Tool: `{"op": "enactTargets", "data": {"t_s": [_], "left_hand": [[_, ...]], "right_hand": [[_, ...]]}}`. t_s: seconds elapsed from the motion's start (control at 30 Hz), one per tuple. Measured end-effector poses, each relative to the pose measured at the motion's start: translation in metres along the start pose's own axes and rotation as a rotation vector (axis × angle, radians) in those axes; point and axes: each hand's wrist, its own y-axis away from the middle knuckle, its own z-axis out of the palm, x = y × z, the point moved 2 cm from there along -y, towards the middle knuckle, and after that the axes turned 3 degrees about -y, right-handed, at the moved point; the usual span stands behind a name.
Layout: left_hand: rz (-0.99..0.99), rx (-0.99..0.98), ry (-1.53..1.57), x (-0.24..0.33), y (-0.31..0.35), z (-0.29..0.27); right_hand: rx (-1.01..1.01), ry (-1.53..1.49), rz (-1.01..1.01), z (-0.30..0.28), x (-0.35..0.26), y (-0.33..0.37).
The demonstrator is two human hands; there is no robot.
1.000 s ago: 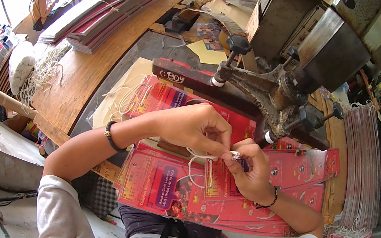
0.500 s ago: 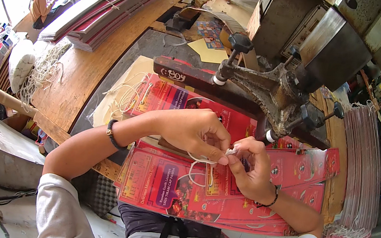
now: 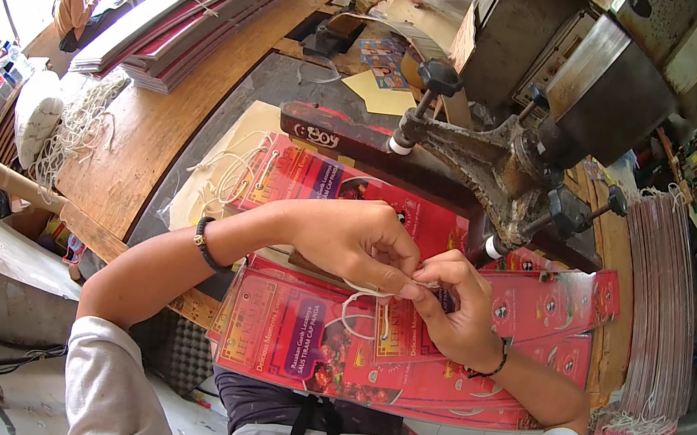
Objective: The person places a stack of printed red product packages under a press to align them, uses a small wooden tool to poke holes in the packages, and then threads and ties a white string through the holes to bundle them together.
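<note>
My left hand (image 3: 367,246) and my right hand (image 3: 458,308) meet fingertip to fingertip, both pinching a thin white cord (image 3: 357,322). A loop of it hangs below my fingers. The bit between the fingertips is mostly hidden. Beneath my hands lies a fanned pile of red, glossy printed cards (image 3: 269,361), overlapping one another near my lap. Behind my left wrist rests another red card (image 3: 287,172) with white cord (image 3: 230,184) threaded through holes at its left end.
A heavy metal press (image 3: 610,86) with black knobs stands over the table at the right, its dark bar (image 3: 326,133) just beyond the cards. Long boards (image 3: 189,16) are piled at the far left. At the right edge hangs a thick corded stack (image 3: 653,296). Two people are farther back.
My right fingertips have drawn closer together against the left ones, covering the white bit that showed between them. Otherwise the hands and cards stay nearly in place.
</note>
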Motion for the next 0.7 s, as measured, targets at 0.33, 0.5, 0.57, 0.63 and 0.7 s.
{"op": "enactTargets", "data": {"t_s": [0.33, 0.5, 0.57, 0.63, 0.7], "left_hand": [[0.002, -0.03, -0.023, -0.001, -0.001, -0.001], [0.023, -0.031, 0.033, 0.001, 0.0, 0.0], [-0.026, -0.029, 0.022, 0.001, 0.0, 0.0], [-0.041, -0.025, 0.018, 0.001, 0.0, -0.001], [-0.021, -0.02, 0.021, 0.001, 0.0, -0.002]], "right_hand": [[-0.02, 0.014, 0.002, -0.001, 0.0, 0.002], [-0.028, 0.009, 0.008, -0.002, -0.001, 0.002], [-0.014, -0.031, 0.05, -0.001, 0.002, 0.006], [-0.003, -0.08, 0.052, 0.0, 0.008, 0.008], [0.024, -0.126, 0.073, 0.0, 0.01, 0.008]]}}
